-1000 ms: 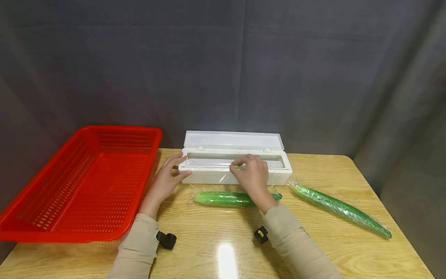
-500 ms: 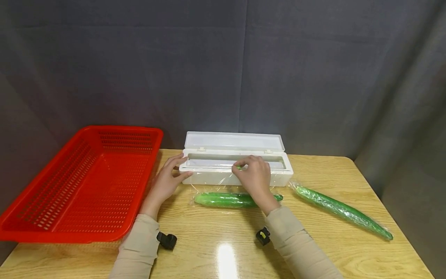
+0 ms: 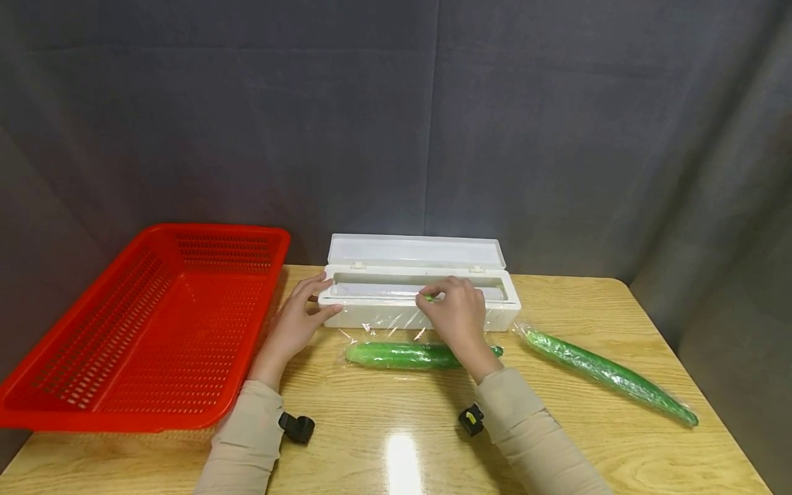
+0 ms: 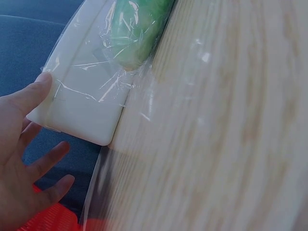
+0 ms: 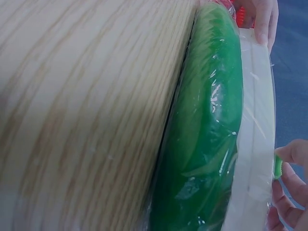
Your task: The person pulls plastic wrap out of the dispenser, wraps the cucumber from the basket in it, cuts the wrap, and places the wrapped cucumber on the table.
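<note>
A white cling film dispenser stands at the back of the table, its lid tipped back and a film roll inside. My left hand holds its left end, the thumb on the front edge and the other fingers spread. With thumb and forefinger, my right hand pinches a small green slide cutter on the front rim, right of the middle. Clear film hangs from the rim over a green cucumber lying in front. The right forearm hides part of that cucumber.
A film-wrapped cucumber lies slanted on the right of the table. On the left, a large red plastic basket sits close to my left forearm. A grey curtain hangs behind the wooden table.
My right hand has slid the green cutter slightly to the right along the rim. Creases in the film have shifted. The left hand stays on the dispenser's end.
</note>
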The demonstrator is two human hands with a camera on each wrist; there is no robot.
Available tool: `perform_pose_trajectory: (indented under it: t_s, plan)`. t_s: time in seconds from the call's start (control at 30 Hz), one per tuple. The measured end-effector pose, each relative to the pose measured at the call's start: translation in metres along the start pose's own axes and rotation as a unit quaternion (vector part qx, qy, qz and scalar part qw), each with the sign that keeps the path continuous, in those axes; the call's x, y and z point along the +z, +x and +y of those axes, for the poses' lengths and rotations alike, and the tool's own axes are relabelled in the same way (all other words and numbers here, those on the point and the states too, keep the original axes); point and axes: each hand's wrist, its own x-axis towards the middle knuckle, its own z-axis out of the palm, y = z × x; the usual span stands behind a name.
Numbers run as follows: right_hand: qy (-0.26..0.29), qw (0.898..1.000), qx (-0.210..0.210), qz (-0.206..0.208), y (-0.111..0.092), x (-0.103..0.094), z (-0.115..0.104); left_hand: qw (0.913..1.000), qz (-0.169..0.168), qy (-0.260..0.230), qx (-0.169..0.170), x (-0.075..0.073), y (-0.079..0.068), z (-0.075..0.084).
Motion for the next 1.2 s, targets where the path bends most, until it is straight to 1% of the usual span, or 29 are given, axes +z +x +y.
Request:
perform_pose_trajectory:
  t_s: [0.33,0.47,0.6,0.7,0.83,1.0,1.2]
  plan:
    - [-0.011,1.000,0.006,0.002,0.000,-0.005,0.006,1.0000,-0.001,0.000,0.001,0.003,0.002,0.001]
    - [-0.021,0.999,0.026,0.007,-0.001,-0.012,0.016,1.0000,-0.002,-0.002,0.005,0.001,0.002,0.000]
    - [-0.022,0.999,0.046,0.006,-0.001,-0.020,0.028,0.9999,0.006,-0.006,0.008,-0.004,0.002,-0.002]
    - [-0.018,0.999,0.044,0.002,-0.001,-0.025,0.033,0.9999,0.005,-0.010,0.011,-0.005,0.003,-0.003]
    - [-0.023,0.999,0.040,0.011,-0.002,-0.029,0.039,0.9998,-0.002,-0.018,0.012,-0.004,0.003,-0.005]
    - [-0.025,0.999,0.038,0.018,-0.002,-0.032,0.045,0.9998,0.004,-0.016,0.009,-0.005,0.003,-0.007]
    - [-0.030,0.999,0.030,0.022,-0.002,-0.033,0.046,0.9999,0.006,-0.011,0.011,-0.007,0.002,-0.007]
